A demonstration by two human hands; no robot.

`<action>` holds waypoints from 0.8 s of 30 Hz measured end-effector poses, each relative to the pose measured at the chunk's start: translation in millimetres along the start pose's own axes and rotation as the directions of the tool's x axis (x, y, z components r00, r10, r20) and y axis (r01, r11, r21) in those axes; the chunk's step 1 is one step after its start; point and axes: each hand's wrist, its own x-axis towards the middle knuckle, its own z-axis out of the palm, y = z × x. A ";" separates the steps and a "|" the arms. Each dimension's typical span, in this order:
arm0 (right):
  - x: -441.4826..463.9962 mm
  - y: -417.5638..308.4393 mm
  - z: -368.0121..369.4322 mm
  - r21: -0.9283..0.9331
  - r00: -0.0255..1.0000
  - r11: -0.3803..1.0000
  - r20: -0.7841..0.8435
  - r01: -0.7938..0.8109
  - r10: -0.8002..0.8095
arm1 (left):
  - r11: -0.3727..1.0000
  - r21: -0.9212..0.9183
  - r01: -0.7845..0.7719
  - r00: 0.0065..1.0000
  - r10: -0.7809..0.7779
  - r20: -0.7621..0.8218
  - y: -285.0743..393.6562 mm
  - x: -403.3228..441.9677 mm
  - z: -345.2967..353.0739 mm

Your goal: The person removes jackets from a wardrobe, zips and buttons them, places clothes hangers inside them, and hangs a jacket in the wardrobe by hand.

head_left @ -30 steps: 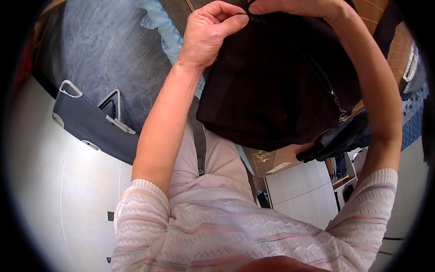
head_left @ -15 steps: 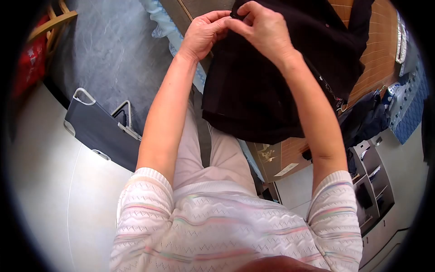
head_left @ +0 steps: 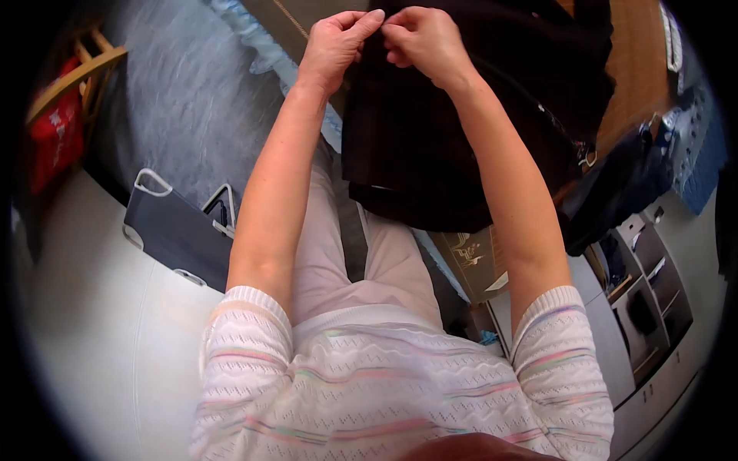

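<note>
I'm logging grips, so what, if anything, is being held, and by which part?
Cannot be told: the left hand and right hand have fingertips close together by the dark garment, but nothing shows clearly between them.

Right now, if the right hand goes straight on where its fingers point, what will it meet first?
Most likely the left hand: its thumb tip lies just ahead of the right hand's fingertips, though depth between them is unclear.

Garment near-black; knit top white, pink-green wavy stripes; bag red.
</note>
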 end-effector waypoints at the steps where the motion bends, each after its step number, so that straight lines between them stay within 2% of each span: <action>1: 3.8 -0.7 2.8 -0.062 1.000 0.998 0.005 -0.019 0.020 | 0.985 0.146 -0.096 0.991 0.109 -0.081 -6.2 5.6 2.1; 3: 8.8 1.8 1.1 -0.179 0.999 0.983 0.008 -0.032 0.034 | 0.869 0.422 -0.258 0.924 0.350 -0.157 -23.6 17.9 8.3; 4: 12.4 1.8 2.0 -0.231 1.000 0.973 0.018 -0.020 0.025 | 0.871 0.385 -0.306 0.903 0.394 -0.174 -14.8 8.8 16.2; 6: 23.0 21.1 14.8 -0.428 0.965 0.888 -0.113 0.169 -0.238 | 0.877 0.303 -0.373 0.892 0.429 -0.141 -17.2 5.3 14.1; 8: 8.8 2.0 5.3 -0.414 0.985 0.903 -0.074 0.115 -0.159 | 0.861 0.286 -0.421 0.850 0.485 -0.208 -22.7 4.8 15.9; 10: 7.3 0.7 4.8 -0.446 0.970 0.882 -0.106 0.151 -0.219 | 0.884 0.177 -0.432 0.856 0.464 -0.227 -17.0 -1.2 22.5; 16: -12.3 -9.4 -20.8 -0.381 0.970 0.907 -0.083 0.180 -0.228 | 0.868 0.178 -0.465 0.859 0.490 -0.147 -2.2 -18.1 38.1; 17: -14.1 -10.5 -21.8 -0.326 0.977 0.933 -0.091 0.154 -0.193 | 0.872 0.155 -0.464 0.864 0.484 -0.141 -0.2 -20.7 39.8; 22: -32.4 -37.1 -30.7 -0.275 0.972 0.941 -0.069 0.197 -0.224 | 0.888 0.020 -0.459 0.879 0.458 -0.131 25.0 -38.5 54.5; 24: -39.3 -45.4 -40.7 -0.244 0.978 0.951 -0.031 0.191 -0.205 | 0.873 0.079 -0.482 0.864 0.488 -0.124 34.6 -44.5 58.1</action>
